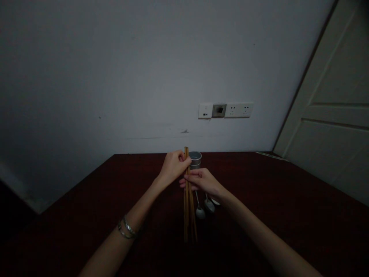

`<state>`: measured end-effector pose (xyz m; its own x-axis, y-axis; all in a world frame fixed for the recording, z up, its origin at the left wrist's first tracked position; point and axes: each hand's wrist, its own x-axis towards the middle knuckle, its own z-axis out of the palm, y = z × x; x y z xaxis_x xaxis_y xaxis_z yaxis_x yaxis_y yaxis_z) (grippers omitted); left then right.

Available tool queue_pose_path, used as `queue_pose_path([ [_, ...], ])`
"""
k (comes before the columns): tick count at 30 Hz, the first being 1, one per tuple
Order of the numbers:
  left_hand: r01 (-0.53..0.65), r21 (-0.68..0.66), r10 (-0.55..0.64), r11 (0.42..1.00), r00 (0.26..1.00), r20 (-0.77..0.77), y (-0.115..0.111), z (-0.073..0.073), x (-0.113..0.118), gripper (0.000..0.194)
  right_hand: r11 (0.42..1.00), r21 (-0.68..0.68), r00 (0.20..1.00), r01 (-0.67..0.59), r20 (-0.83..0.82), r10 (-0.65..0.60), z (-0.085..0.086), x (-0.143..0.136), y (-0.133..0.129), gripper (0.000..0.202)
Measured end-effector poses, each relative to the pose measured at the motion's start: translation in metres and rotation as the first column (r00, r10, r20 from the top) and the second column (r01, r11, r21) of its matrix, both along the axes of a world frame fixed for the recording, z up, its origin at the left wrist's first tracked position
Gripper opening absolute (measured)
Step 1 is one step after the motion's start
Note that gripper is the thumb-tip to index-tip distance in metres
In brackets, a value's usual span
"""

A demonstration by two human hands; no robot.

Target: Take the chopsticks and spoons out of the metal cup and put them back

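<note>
Several wooden chopsticks (189, 207) are bunched together, their lower ends fanning slightly toward me. My left hand (174, 165) pinches the bunch near its upper end. Just below, my right hand (201, 181) grips the same chopsticks between thumb and fingers. A silvery metal cup (196, 159) stands right behind the hands, partly covered by them. Beneath my right hand lie a spoon (200, 212) and another spoon (209, 206), with their handles partly hidden. A further shiny piece beside them is mostly covered by my right wrist.
The dark red table (115, 192) reaches back to a pale wall (129, 77). Sockets and a switch (219, 110) are set in the wall above the table. A panelled door (331, 115) stands at the right, and a thin flat strip (272, 156) lies by the table's back right edge.
</note>
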<state>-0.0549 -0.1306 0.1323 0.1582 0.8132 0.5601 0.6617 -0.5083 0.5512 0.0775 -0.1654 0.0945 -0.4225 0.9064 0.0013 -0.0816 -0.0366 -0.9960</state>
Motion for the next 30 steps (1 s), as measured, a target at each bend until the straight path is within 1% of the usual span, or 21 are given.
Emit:
queue_pose_path([
  [2, 0.048, -0.001, -0.048, 0.999, 0.997, 0.055, -0.002, 0.002, 0.001, 0.021, 1.0, 0.023, 1.0, -0.01, 0.005, 0.01, 0.004, 0.004, 0.0, 0.031],
  [5, 0.18, -0.025, -0.17, 0.983, 0.962, 0.213, -0.009, 0.009, 0.004, 0.023, 0.993, 0.109, 0.999, -0.035, 0.026, 0.032, 0.012, 0.013, 0.0, 0.033],
  [6, 0.241, -0.05, -0.217, 0.969, 0.935, 0.281, -0.012, 0.012, 0.005, 0.023, 0.988, 0.145, 0.999, -0.048, 0.03, 0.044, 0.015, 0.016, -0.001, 0.033],
  [8, 0.373, -0.121, -0.293, 0.92, 0.86, 0.419, -0.018, 0.018, 0.006, 0.025, 0.976, 0.206, 0.997, -0.078, 0.029, 0.074, 0.02, 0.022, -0.002, 0.033],
  [9, 0.43, -0.153, -0.313, 0.89, 0.82, 0.479, -0.022, 0.02, 0.007, 0.025, 0.97, 0.225, 0.996, -0.093, 0.023, 0.09, 0.022, 0.024, -0.002, 0.033],
  [11, 0.5, -0.182, -0.322, 0.847, 0.755, 0.572, -0.027, 0.024, 0.008, 0.026, 0.964, 0.239, 0.993, -0.118, 0.01, 0.119, 0.025, 0.027, -0.003, 0.033],
  [13, 0.516, -0.175, -0.311, 0.839, 0.718, 0.623, -0.031, 0.026, 0.009, 0.025, 0.964, 0.226, 0.99, -0.139, 0.001, 0.142, 0.027, 0.028, -0.004, 0.035],
  [15, 0.506, -0.165, -0.298, 0.847, 0.707, 0.642, -0.033, 0.026, 0.009, 0.024, 0.967, 0.206, 0.988, -0.148, -0.003, 0.152, 0.027, 0.028, -0.004, 0.035],
  [20, 0.476, -0.199, -0.27, 0.857, 0.743, 0.612, -0.039, 0.03, 0.01, 0.022, 0.97, 0.181, 0.987, -0.161, 0.01, 0.161, 0.025, 0.026, -0.004, 0.032],
  [23, 0.472, -0.188, -0.269, 0.861, 0.738, 0.618, -0.04, 0.031, 0.01, 0.023, 0.965, 0.2, 0.985, -0.17, 0.066, 0.16, 0.028, 0.029, -0.005, 0.032],
  [25, 0.475, -0.155, -0.279, 0.866, 0.717, 0.639, -0.038, 0.03, 0.01, 0.024, 0.956, 0.264, 0.986, -0.131, 0.133, 0.098, 0.035, 0.034, -0.006, 0.031],
  [27, 0.467, -0.117, -0.288, 0.876, 0.703, 0.65, -0.036, 0.029, 0.009, 0.025, 0.924, 0.379, 0.982, -0.044, 0.186, -0.029, 0.045, 0.042, -0.009, 0.03],
  [28, 0.461, -0.104, -0.29, 0.881, 0.702, 0.651, -0.034, 0.029, 0.008, 0.025, 0.895, 0.445, 0.975, 0.01, 0.194, -0.108, 0.052, 0.046, -0.011, 0.029],
  [30, 0.458, -0.093, -0.296, 0.884, 0.703, 0.646, -0.033, 0.029, 0.008, 0.024, 0.819, 0.564, 0.954, 0.108, 0.174, -0.246, 0.066, 0.051, -0.016, 0.029],
])
